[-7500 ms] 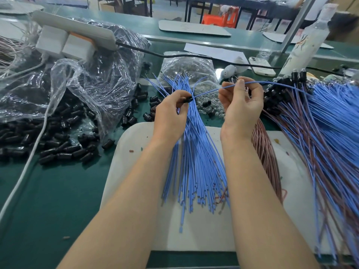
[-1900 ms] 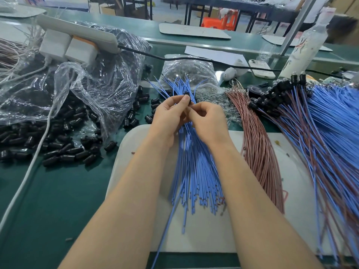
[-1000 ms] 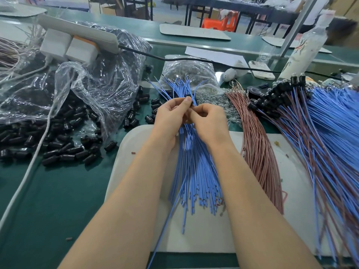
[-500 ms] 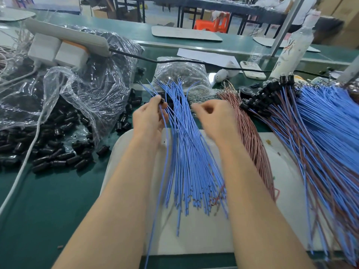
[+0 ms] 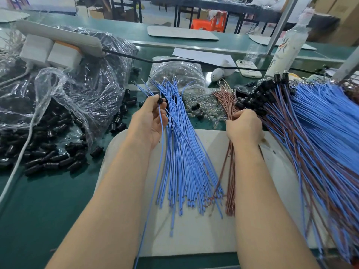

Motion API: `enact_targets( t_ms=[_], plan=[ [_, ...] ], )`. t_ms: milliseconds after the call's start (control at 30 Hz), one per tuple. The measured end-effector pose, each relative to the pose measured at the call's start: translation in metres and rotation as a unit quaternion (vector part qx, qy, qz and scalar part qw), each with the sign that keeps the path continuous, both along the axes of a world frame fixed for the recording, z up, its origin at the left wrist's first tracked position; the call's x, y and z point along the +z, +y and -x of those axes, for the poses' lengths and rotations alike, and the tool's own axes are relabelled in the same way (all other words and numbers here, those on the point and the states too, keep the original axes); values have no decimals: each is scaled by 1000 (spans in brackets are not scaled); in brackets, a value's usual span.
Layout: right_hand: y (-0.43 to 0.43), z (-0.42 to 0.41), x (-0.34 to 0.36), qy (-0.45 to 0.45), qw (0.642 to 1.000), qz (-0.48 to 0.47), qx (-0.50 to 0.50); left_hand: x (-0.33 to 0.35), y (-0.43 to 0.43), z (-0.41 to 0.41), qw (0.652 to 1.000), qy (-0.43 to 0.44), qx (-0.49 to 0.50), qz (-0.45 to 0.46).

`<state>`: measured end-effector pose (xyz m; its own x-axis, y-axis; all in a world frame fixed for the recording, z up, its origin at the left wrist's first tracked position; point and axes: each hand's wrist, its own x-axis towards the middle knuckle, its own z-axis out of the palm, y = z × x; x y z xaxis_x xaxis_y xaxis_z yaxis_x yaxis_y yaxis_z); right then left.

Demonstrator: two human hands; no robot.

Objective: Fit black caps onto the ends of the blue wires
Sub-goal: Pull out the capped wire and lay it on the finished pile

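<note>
Left hand (image 5: 149, 121) pinches a small black plastic cap (image 5: 160, 101) at its fingertips, palm turned toward the camera. A single thin blue wire (image 5: 160, 119) comes out of the cap. Its long axis runs near-far, with the capped end pointing away from the person. The free end trails across the palm and over the near table edge to the bottom of the frame.

Right hand (image 5: 242, 127) shows its back, fingers curled down onto the far end of a reddish-brown wire bundle (image 5: 230, 171). The fingertips are hidden, so I cannot tell whether it grips anything.

Between the forearms a loose fan of uncapped blue wires (image 5: 180, 152) lies on a flat off-white mat (image 5: 194, 233), same near-far axis, far ends splayed. At right is a dense heap of blue and brown wires with black caps fitted (image 5: 320, 133), cut off by the frame edge.

At left, glossy loose black caps (image 5: 48, 158) spill from a crumpled clear plastic bag (image 5: 77, 90) onto the green table (image 5: 38, 210). A clear bag of tiny glass bulbs (image 5: 174, 74) sits behind the fan, its contents hard to make out.
</note>
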<state>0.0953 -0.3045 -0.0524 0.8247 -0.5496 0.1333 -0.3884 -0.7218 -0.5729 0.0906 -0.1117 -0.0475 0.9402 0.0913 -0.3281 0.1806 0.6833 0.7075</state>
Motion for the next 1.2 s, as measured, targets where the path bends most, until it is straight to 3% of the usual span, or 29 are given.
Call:
enact_targets(
  t_ms=[300, 400, 500, 633, 833, 933, 1000, 1100, 1200],
  plan=[
    [1, 6, 8, -158, 986, -49, 0, -2, 0, 0, 999, -6, -13, -35],
    [18, 10, 22, -226, 934, -251, 113, 1, -3, 2, 993, -52, -80, -76],
    [43, 15, 26, -153, 837, -465, 244, 2, -10, 6, 971, -114, -171, -120],
    [53, 12, 19, -22, 835, -461, 300, 2, -14, 8, 972, -143, -155, -104],
    [38, 17, 20, 116, 737, -523, 413, 3, -5, 3, 987, -148, -51, -46],
    [30, 23, 24, 139, 727, -487, 464, 2, 0, -2, 991, -131, 4, -29],
    [28, 22, 28, 62, 736, -516, 434, 1, 3, -2, 991, -131, -3, -12],
    [29, 16, 30, -169, 733, -600, 274, 2, -2, 3, 981, -156, -110, -24],
    [29, 12, 28, -299, 761, -553, 158, 1, -11, 10, 946, -181, -238, -123]
  ],
)
